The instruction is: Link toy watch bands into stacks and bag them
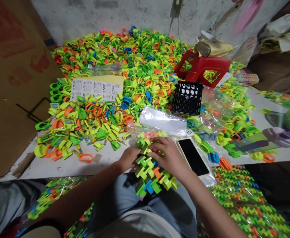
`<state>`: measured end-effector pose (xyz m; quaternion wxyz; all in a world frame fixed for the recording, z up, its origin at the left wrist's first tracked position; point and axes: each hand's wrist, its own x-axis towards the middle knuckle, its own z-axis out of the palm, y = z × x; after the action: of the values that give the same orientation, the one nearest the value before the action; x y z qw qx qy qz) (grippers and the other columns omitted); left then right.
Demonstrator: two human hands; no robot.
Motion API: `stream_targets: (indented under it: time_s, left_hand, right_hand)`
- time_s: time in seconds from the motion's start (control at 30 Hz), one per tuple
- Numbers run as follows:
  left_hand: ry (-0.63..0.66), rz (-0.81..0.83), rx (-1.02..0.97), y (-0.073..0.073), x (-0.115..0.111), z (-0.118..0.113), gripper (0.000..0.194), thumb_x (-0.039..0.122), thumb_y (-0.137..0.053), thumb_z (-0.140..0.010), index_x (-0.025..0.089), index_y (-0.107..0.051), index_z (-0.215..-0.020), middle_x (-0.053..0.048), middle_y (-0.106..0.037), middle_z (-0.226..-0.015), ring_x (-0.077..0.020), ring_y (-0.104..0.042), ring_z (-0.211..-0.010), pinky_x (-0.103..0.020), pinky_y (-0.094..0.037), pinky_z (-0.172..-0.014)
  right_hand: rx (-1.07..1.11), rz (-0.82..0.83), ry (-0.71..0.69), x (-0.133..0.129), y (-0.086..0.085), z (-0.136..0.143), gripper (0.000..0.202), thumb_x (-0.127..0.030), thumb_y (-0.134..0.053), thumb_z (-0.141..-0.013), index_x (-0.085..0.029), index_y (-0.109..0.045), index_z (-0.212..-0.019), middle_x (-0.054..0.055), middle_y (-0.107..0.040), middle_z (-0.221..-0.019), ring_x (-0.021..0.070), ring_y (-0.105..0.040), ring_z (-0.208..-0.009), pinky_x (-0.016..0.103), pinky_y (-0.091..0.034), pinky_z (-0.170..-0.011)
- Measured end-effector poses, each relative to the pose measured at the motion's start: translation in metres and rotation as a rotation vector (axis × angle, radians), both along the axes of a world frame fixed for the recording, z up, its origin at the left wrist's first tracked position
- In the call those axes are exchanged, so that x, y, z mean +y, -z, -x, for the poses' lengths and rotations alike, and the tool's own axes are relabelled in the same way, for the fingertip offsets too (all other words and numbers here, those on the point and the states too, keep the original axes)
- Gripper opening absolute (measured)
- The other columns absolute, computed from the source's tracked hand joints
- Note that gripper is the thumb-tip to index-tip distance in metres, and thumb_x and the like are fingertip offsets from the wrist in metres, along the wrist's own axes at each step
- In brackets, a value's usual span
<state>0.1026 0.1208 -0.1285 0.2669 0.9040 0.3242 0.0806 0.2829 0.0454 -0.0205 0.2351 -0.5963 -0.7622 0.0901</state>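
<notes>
A bundle of interlocked green, yellow, orange and blue plastic pieces [150, 172] hangs over the table's front edge, above my lap. My left hand [130, 158] holds its left side, the fingertips hidden behind the pieces. Over the top right of the bundle lies my right hand [168, 153], its fingers bent round the pieces. Just beyond the hands, a white sheet [162, 120] rests on clear plastic film. To the right of my right hand is a phone [193, 157] with a dark screen.
A large heap of coloured toy watches [145, 72] covers the table [105, 165]. On it are a label sheet [97, 87], a black basket [187, 98] and a red stool [205, 67]. A bottle [266, 140] lies at right. A cardboard box [13, 82] stands at left.
</notes>
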Motion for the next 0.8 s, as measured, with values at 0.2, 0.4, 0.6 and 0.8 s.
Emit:
stream_targets:
  time_s: [0.2,0.4,0.6,0.8]
  left_hand:
    - [-0.018,0.022,0.061,-0.002,0.002,-0.004,0.022,0.036,-0.053,-0.076,0.019,-0.065,-0.080,-0.007,-0.069,-0.085,-0.0244,-0.064,-0.083,-0.029,-0.040,-0.067]
    - [-0.058,0.062,0.088,-0.007,0.004,-0.007,0.018,0.032,-0.057,-0.074,0.018,-0.067,-0.078,-0.008,-0.070,-0.084,-0.0251,-0.064,-0.082,-0.029,-0.041,-0.068]
    - [-0.037,0.143,-0.035,-0.023,-0.004,0.005,0.023,0.024,-0.051,-0.080,0.019,-0.070,-0.093,-0.002,-0.072,-0.091,-0.0185,-0.065,-0.084,-0.024,-0.047,-0.070]
    - [-0.341,-0.152,-0.063,-0.046,0.002,0.073,0.033,0.024,-0.041,-0.090,0.022,-0.065,-0.113,-0.007,-0.066,-0.116,-0.0233,-0.056,-0.108,-0.038,-0.041,-0.096]
  right_hand:
    - [0.052,0.007,0.010,0.002,0.005,-0.001,0.006,-0.027,-0.065,-0.084,-0.022,-0.069,-0.086,0.009,-0.064,-0.108,0.0240,-0.057,-0.097,0.040,-0.043,-0.083]
    - [0.076,0.031,-0.004,0.006,0.005,-0.001,0.005,-0.024,-0.068,-0.081,-0.022,-0.070,-0.085,0.008,-0.063,-0.106,0.0241,-0.056,-0.096,0.040,-0.042,-0.083]
    - [0.214,-0.009,-0.064,-0.003,0.001,-0.011,0.007,-0.018,-0.063,-0.083,-0.021,-0.069,-0.086,0.007,-0.066,-0.105,0.0222,-0.059,-0.099,0.039,-0.044,-0.086]
    - [0.270,-0.114,-0.060,-0.015,-0.001,-0.026,0.016,-0.025,-0.053,-0.090,-0.024,-0.069,-0.092,0.007,-0.068,-0.102,0.0218,-0.061,-0.098,0.040,-0.046,-0.087]
